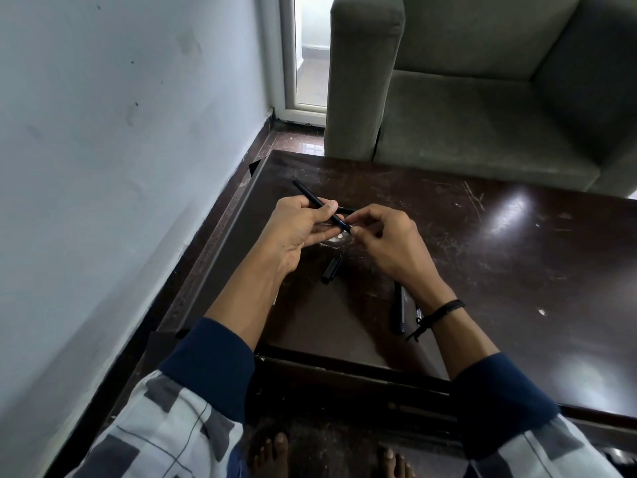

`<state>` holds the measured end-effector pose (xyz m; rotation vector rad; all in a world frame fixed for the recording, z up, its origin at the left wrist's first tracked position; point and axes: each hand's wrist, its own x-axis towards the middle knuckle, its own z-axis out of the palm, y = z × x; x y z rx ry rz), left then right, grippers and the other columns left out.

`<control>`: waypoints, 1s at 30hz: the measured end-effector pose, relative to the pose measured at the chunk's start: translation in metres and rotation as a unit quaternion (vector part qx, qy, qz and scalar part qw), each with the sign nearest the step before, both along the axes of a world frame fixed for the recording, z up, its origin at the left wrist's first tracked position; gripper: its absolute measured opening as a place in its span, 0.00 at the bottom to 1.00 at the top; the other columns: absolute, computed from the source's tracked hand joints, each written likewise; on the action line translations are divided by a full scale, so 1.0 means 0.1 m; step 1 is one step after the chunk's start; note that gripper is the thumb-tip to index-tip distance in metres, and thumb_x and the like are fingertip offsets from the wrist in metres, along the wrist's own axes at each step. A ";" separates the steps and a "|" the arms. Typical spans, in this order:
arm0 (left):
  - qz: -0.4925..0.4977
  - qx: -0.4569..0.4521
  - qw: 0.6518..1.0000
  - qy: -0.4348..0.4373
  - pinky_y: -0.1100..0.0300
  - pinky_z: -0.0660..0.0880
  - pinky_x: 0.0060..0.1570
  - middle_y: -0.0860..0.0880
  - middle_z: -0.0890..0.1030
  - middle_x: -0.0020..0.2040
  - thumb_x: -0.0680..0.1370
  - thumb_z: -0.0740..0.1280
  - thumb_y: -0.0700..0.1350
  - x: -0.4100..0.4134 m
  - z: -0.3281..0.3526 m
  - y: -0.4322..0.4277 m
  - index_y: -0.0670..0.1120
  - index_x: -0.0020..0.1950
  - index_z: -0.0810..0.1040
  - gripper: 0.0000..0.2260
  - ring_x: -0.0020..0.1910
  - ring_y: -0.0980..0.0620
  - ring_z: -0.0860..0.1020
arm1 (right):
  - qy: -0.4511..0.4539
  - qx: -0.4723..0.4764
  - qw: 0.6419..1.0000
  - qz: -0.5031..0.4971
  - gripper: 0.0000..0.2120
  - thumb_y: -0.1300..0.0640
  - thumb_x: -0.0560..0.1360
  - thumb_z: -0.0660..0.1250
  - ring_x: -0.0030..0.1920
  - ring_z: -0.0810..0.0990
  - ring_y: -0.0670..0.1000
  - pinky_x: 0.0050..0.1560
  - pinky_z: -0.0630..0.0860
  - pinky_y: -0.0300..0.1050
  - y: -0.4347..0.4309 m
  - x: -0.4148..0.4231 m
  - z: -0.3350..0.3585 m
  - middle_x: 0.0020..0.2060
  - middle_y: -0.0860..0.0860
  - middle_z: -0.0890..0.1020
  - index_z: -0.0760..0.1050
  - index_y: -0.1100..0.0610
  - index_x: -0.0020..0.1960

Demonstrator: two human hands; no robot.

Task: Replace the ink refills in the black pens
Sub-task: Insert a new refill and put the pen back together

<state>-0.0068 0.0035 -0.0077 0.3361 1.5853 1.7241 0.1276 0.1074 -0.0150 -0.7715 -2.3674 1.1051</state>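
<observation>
As left hand (296,231) grips pen (309,193), ends protruding

Pale blue-grey wall (120,150), scuffed and marked, runs along left. Grey-green upholstered armchair (482,108) stands just behind dark brown wooden table (517,263), top glossy and scratched. White-framed glass door (310,63) in far corner admits daylight. Dark polished stone floor (287,139) shows between wall and table. Bright glare patch (513,205) lies on tabletop at right.
</observation>
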 end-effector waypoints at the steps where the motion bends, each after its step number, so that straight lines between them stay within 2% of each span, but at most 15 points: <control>1: 0.000 0.001 1.000 -0.002 0.56 0.84 0.45 0.40 0.87 0.47 0.79 0.71 0.37 0.00 0.00 0.00 0.37 0.56 0.81 0.07 0.47 0.45 0.87 | 0.002 0.001 1.000 -0.002 0.07 0.59 0.80 0.70 0.45 0.83 0.47 0.43 0.79 0.42 0.00 0.00 0.00 0.44 0.47 0.84 0.83 0.50 0.55; 4: 0.002 0.006 1.000 -0.011 0.56 0.84 0.45 0.40 0.87 0.47 0.79 0.71 0.37 0.01 0.00 0.00 0.37 0.56 0.80 0.07 0.47 0.45 0.87 | 0.009 0.005 1.000 -0.008 0.06 0.59 0.80 0.70 0.44 0.82 0.45 0.41 0.77 0.39 0.00 0.01 0.00 0.44 0.46 0.84 0.83 0.50 0.54; 7: 0.004 0.012 1.000 -0.018 0.57 0.84 0.44 0.40 0.87 0.47 0.79 0.71 0.37 0.01 0.01 -0.01 0.37 0.56 0.80 0.07 0.46 0.46 0.87 | 0.026 0.010 1.000 -0.009 0.06 0.61 0.79 0.71 0.44 0.81 0.43 0.38 0.74 0.30 -0.01 0.01 0.00 0.44 0.45 0.84 0.83 0.51 0.52; 10: 0.007 0.015 1.000 -0.018 0.57 0.84 0.44 0.40 0.87 0.47 0.79 0.71 0.37 0.00 0.01 -0.01 0.37 0.55 0.80 0.07 0.47 0.45 0.87 | 0.042 0.017 0.999 -0.001 0.07 0.62 0.78 0.71 0.45 0.81 0.40 0.41 0.73 0.26 -0.02 0.01 0.01 0.46 0.45 0.84 0.83 0.52 0.52; 15: 0.013 0.021 1.000 -0.019 0.56 0.84 0.45 0.40 0.87 0.46 0.78 0.72 0.38 0.00 0.01 -0.01 0.38 0.54 0.81 0.06 0.47 0.45 0.87 | 0.050 0.041 0.998 0.006 0.07 0.61 0.78 0.73 0.48 0.81 0.42 0.45 0.75 0.27 -0.02 0.00 0.00 0.48 0.45 0.83 0.82 0.49 0.51; 22: 0.001 0.023 1.000 -0.016 0.56 0.84 0.46 0.40 0.87 0.48 0.78 0.72 0.38 0.01 0.02 -0.01 0.37 0.56 0.81 0.08 0.47 0.45 0.87 | 0.062 0.041 0.997 -0.006 0.05 0.61 0.78 0.72 0.44 0.78 0.32 0.42 0.71 0.24 -0.03 0.00 0.02 0.44 0.42 0.82 0.83 0.52 0.51; 30: 0.010 0.026 0.999 -0.018 0.58 0.83 0.43 0.40 0.87 0.48 0.79 0.71 0.37 0.00 0.01 0.00 0.37 0.54 0.81 0.06 0.47 0.46 0.87 | 0.046 0.033 0.998 -0.014 0.03 0.58 0.78 0.73 0.45 0.82 0.42 0.43 0.77 0.32 -0.02 -0.01 -0.01 0.43 0.43 0.84 0.83 0.52 0.52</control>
